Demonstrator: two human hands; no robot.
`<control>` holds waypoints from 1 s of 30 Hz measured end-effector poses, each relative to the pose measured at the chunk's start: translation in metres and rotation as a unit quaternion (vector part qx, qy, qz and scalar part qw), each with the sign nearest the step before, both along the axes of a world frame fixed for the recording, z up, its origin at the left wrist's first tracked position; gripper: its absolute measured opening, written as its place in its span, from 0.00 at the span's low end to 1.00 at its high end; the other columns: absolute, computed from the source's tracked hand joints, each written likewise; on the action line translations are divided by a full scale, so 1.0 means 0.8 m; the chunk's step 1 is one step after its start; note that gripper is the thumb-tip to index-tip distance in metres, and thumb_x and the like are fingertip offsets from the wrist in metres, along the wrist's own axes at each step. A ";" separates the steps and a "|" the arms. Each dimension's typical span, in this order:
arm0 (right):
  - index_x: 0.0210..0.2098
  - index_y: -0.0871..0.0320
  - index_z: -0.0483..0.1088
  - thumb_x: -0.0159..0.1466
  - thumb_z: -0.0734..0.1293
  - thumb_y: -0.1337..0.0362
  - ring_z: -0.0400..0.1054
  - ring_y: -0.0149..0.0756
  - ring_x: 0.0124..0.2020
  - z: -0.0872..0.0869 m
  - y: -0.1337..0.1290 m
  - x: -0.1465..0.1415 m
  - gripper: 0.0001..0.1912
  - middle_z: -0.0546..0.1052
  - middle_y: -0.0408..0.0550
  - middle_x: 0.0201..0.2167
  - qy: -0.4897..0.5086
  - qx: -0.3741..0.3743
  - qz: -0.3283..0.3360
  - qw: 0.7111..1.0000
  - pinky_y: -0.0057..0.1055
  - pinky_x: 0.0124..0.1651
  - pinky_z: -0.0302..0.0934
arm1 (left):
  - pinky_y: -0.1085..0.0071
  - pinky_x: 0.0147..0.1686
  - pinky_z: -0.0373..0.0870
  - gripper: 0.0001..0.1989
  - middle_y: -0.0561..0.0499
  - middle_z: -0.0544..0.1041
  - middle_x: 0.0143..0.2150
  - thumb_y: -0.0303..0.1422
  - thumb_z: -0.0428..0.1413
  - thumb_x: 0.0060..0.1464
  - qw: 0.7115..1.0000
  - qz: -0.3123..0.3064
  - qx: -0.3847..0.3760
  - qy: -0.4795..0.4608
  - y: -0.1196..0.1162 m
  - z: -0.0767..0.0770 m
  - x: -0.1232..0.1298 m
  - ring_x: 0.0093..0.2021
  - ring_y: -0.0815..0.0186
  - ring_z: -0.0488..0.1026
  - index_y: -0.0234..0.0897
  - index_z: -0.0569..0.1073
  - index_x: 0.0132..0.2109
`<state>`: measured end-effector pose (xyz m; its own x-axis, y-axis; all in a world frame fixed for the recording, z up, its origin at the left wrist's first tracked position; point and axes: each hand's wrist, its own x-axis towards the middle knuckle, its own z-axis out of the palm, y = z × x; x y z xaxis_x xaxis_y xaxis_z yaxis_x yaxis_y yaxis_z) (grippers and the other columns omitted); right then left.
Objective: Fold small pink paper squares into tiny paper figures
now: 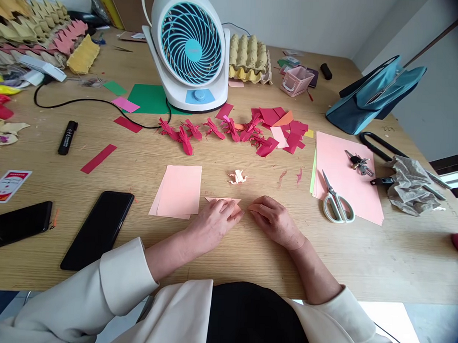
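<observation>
My left hand (214, 222) rests on a small folded pink paper (223, 200) on the wooden table, its fingers bent over the paper and covering most of it. Just right of the paper is my right hand (274, 220), its fingers curled together near the paper's right end; whatever they may hold is hidden. Beyond the hands sits a small pale pink folded figure (238, 178). To the left of my left hand lies a stack of pink sheets (180, 190).
Red folded figures (215, 129) and scraps lie behind. A white fan (196, 98) stands further back. Scissors (337, 205) and keys (360, 163) lie on pink paper (338, 155) at right. A black phone (98, 229) lies at left; a blue bag (361, 106) stands back right.
</observation>
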<state>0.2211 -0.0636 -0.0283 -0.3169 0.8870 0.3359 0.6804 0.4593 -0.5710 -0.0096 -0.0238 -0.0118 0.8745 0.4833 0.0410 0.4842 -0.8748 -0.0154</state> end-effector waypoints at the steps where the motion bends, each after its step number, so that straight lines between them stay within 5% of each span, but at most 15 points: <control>1: 0.44 0.56 0.74 0.70 0.61 0.66 0.71 0.38 0.39 0.000 0.000 0.000 0.11 0.75 0.53 0.39 0.001 0.000 -0.001 1.000 0.36 0.43 0.69 | 0.56 0.56 0.64 0.30 0.43 0.67 0.62 0.19 0.51 0.53 1.000 0.001 -0.002 -0.003 -0.001 0.000 0.000 0.57 0.55 0.65 0.41 0.64 0.62; 10: 0.42 0.57 0.75 0.69 0.61 0.67 0.70 0.36 0.38 -0.005 0.004 -0.001 0.10 0.74 0.52 0.38 0.020 0.003 -0.004 1.000 0.34 0.42 0.67 | 0.54 0.64 0.55 0.30 0.42 0.57 0.70 0.23 0.49 0.56 0.997 0.013 -0.047 -0.059 -0.013 -0.013 -0.011 0.68 0.54 0.55 0.37 0.59 0.66; 13: 0.41 0.57 0.75 0.69 0.61 0.67 0.70 0.36 0.38 -0.009 0.005 -0.001 0.10 0.74 0.51 0.38 0.026 0.008 -0.009 1.000 0.34 0.42 0.67 | 0.55 0.64 0.56 0.32 0.42 0.61 0.68 0.21 0.48 0.55 0.992 0.015 -0.082 -0.092 -0.011 -0.008 -0.013 0.68 0.56 0.55 0.35 0.57 0.67; 19: 0.40 0.58 0.75 0.69 0.62 0.68 0.70 0.34 0.37 -0.014 0.006 -0.002 0.10 0.74 0.50 0.37 0.040 0.012 -0.026 0.999 0.31 0.41 0.66 | 0.60 0.54 0.64 0.16 0.44 0.73 0.54 0.28 0.43 0.65 0.976 0.089 -0.093 -0.176 0.007 -0.008 0.002 0.53 0.60 0.68 0.35 0.66 0.57; 24: 0.39 0.57 0.76 0.68 0.62 0.67 0.70 0.34 0.37 -0.015 0.005 -0.004 0.09 0.74 0.50 0.37 0.054 0.010 -0.037 0.998 0.31 0.41 0.65 | 0.57 0.49 0.63 0.19 0.42 0.72 0.52 0.41 0.60 0.55 0.972 0.179 -0.047 -0.144 0.014 -0.014 0.017 0.52 0.52 0.66 0.37 0.70 0.51; 30: 0.37 0.58 0.76 0.68 0.62 0.65 0.70 0.35 0.36 -0.015 0.006 -0.004 0.10 0.74 0.51 0.36 0.085 -0.004 -0.056 0.995 0.32 0.42 0.64 | 0.63 0.42 0.61 0.12 0.49 0.77 0.38 0.32 0.62 0.51 0.952 0.212 -0.129 -0.176 0.019 -0.005 0.025 0.40 0.58 0.72 0.39 0.69 0.42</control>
<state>0.2178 -0.0585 -0.0404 -0.1543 0.9162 0.3698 0.6199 0.3812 -0.6858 0.0103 -0.0085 -0.0156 0.5518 0.8242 0.1272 0.7305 -0.5513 0.4029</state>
